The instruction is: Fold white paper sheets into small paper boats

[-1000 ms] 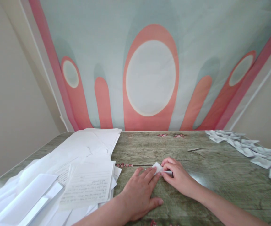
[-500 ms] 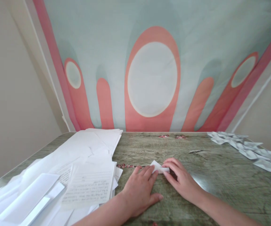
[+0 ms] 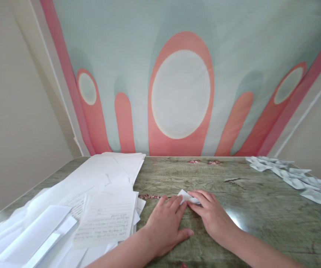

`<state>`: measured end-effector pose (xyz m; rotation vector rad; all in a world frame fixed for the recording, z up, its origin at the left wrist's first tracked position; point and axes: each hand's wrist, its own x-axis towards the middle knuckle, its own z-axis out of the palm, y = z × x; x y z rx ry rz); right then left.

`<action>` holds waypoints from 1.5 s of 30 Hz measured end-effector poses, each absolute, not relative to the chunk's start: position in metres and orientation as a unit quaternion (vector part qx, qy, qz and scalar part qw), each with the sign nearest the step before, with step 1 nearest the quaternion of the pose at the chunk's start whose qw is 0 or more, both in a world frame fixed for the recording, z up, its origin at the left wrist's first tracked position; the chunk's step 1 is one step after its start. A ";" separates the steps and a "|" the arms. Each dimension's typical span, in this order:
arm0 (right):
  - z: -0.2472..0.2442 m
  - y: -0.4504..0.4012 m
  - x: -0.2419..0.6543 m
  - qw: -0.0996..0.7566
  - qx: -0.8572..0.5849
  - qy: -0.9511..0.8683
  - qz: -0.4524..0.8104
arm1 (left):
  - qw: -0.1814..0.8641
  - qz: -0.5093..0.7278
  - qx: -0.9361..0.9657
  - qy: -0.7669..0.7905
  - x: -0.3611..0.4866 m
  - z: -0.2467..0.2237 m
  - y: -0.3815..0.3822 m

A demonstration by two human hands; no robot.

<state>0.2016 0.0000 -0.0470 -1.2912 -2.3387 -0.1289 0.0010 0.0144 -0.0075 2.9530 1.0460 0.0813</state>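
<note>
A small folded white paper (image 3: 185, 194) lies on the wood-grain table between my hands, partly hidden by my fingers. My left hand (image 3: 167, 223) rests palm down, its fingertips pressing the paper's left side and its thumb stretched out on the table. My right hand (image 3: 210, 212) has its fingers bent over the paper's right end, with the fingertips close to those of my left hand.
Loose white sheets, some with writing (image 3: 104, 219), are heaped on the left of the table (image 3: 249, 197). Several folded white paper pieces (image 3: 312, 195) lie in rows at the far right. A patterned wall covering (image 3: 181, 147) stands behind the table.
My right hand has slid a little left along the folded paper, covering more of its right end. My left hand has hardly moved.
</note>
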 end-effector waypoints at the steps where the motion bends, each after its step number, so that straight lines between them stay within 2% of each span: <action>1: -0.048 0.000 0.202 0.223 -0.473 -0.851 -0.050 | 0.003 0.026 0.942 0.334 0.001 -0.007 0.014; 12: -0.037 0.000 0.210 0.129 -0.521 -0.841 -0.066 | 0.004 0.021 0.944 0.330 0.001 -0.010 0.015; 20: -0.037 -0.001 0.225 0.093 -0.543 -0.826 -0.117 | 0.005 0.014 0.941 0.339 0.001 -0.008 0.014; 30: -0.046 -0.003 0.207 0.162 -0.505 -0.836 -0.142 | -0.001 0.010 0.942 0.336 0.003 -0.004 0.013; 45: -0.046 0.001 0.203 0.156 -0.507 -0.842 -0.100 | 0.006 0.045 0.929 0.368 -0.001 0.001 0.015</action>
